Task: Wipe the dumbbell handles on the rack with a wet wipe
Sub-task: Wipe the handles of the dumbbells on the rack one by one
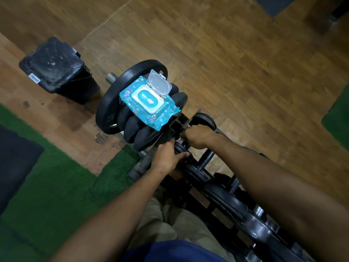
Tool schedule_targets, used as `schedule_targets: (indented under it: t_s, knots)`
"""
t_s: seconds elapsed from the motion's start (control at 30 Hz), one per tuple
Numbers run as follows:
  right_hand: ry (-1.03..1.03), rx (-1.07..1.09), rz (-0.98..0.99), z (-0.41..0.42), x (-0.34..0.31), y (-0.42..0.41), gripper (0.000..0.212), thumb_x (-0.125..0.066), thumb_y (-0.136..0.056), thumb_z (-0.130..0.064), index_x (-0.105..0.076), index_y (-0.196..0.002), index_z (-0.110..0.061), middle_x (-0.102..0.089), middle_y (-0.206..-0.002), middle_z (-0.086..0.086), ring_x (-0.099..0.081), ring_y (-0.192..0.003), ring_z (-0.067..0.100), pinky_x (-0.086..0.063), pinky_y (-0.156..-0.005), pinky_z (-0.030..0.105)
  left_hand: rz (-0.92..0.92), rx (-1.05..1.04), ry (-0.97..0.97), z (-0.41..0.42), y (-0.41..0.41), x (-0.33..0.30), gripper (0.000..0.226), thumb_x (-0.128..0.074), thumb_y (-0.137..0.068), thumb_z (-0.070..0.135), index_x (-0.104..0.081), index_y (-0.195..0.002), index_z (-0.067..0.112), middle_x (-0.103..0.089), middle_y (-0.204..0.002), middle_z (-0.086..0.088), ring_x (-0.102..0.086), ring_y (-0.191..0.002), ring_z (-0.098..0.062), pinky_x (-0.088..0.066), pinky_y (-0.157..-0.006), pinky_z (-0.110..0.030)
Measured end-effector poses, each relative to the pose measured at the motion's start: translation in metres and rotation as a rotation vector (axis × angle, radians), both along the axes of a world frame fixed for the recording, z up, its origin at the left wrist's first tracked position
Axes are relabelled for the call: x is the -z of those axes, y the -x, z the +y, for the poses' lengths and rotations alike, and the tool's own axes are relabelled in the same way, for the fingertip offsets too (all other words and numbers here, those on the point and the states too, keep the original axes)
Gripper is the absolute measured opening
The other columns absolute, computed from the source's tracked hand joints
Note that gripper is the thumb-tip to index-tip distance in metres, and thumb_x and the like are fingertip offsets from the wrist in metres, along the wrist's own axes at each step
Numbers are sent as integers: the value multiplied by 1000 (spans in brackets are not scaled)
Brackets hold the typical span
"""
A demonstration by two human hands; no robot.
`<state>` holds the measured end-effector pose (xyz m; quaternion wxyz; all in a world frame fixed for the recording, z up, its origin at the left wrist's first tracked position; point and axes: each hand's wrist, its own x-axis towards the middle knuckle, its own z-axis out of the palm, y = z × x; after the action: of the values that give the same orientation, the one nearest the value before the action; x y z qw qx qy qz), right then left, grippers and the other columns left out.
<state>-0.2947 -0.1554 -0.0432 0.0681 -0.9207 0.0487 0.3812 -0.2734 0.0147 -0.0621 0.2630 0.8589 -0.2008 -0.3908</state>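
Observation:
A black dumbbell rack runs from the centre down to the lower right, holding several dark dumbbells. My right hand is curled over the handle of the first dumbbell at the rack's far end. No wipe shows under its fingers. My left hand grips the near end plate of that same dumbbell, thumb on top. A blue wet wipe pack lies on a stack of weight plates just beyond the rack, with its clear lid flipped up.
A black lidded bin stands on the wooden floor at upper left. Green turf covers the floor at lower left. More dumbbell handles follow along the rack towards me. My knees are close under the rack.

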Motion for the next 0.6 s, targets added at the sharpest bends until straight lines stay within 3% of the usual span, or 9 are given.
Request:
schedule_targets:
  t_s: [0.07, 0.2, 0.4, 0.6]
  knots:
    - [-31, -27, 35, 4, 1, -1, 30, -48, -94, -24, -63, -119, -30, -66, -113, 8, -64, -92, 33, -45, -63, 35, 4, -1, 6, 0, 0, 1, 63, -84, -76, 53, -62, -127, 21, -73, -111, -11, -66, -108, -32, -51, -83, -32]
    - [130, 64, 10, 6, -1, -4, 23, -50, -96, -20, -68, -110, -19, -69, -107, 8, -61, -83, 29, -43, -61, 34, -2, 5, -5, 1, 0, 3, 67, -82, -74, 58, -61, -128, 24, -73, -111, -9, -67, -108, -32, -56, -85, -37]
    - [-127, 57, 43, 14, -1, 0, 39, -49, -89, -20, -63, -124, -30, -67, -119, 9, -63, -102, 34, -41, -69, 33, 15, 15, -2, 0, -2, 2, 62, -83, -73, 56, -63, -122, 24, -74, -107, -9, -68, -104, -32, -56, -83, -39]
    - [-213, 309, -208, 13, -18, 29, 26, -49, -93, -24, -69, -108, -29, -72, -105, 3, -65, -96, 27, -51, -72, 37, -25, 25, -29, -1, -2, 3, 63, -81, -72, 59, -63, -122, 25, -74, -104, -10, -68, -104, -33, -56, -79, -35]
